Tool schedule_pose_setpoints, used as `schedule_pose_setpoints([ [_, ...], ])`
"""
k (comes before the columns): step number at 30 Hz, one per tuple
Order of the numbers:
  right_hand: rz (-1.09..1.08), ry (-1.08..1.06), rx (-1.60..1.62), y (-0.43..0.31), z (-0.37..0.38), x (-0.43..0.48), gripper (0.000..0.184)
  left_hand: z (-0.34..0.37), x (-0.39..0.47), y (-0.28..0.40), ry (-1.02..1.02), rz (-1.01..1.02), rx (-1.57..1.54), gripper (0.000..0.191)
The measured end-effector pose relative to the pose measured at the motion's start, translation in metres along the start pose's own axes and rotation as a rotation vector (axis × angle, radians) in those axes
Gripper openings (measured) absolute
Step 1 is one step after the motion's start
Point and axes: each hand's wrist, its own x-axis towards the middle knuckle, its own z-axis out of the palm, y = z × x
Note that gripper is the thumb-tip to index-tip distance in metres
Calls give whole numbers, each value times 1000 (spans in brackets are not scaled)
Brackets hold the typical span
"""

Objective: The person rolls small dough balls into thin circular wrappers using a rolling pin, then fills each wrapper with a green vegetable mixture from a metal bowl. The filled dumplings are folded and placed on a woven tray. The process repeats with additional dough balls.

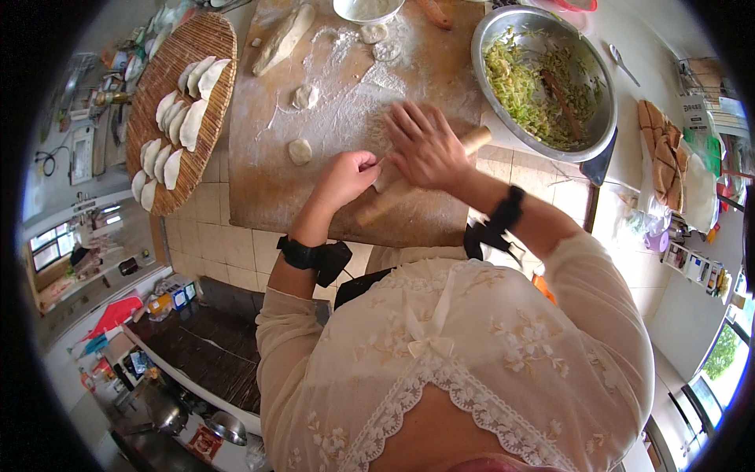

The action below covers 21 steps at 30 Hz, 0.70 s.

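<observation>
My left hand [348, 180] pinches the edge of a small dough wrapper [384, 176] between thumb and fingers. Across the wooden rolling pin [383, 205] lies my right hand [427, 147], palm down on it with the fingers stretched forward and slightly blurred. The pin slants over the floured wooden board [277, 200], and the hands hide part of the wrapper. Left of my hands sit a flattened dough piece [300, 152] and a dough lump [305, 97]. Farther back are a dough roll [284, 40] and two dough pieces, one of them a floury round [387, 50].
A round woven tray [203, 44] at left carries several folded dumplings [193, 125]. At right stands a steel bowl [610, 106] of shredded green filling [507, 74] with a wooden utensil [561, 105]. A white flour bowl [368, 10] and a metal spoon [623, 65] lie beyond.
</observation>
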Motion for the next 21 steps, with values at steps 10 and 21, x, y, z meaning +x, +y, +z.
schedule_pose_setpoints([
  [10, 24, -99, 17, -5, 2, -47, 72, -3, 0, -13, 146, -68, -119, 16],
  [21, 33, -3, -20, -4, 2, -9, 72, -5, 10, -3, 219, 263, 353, 17],
])
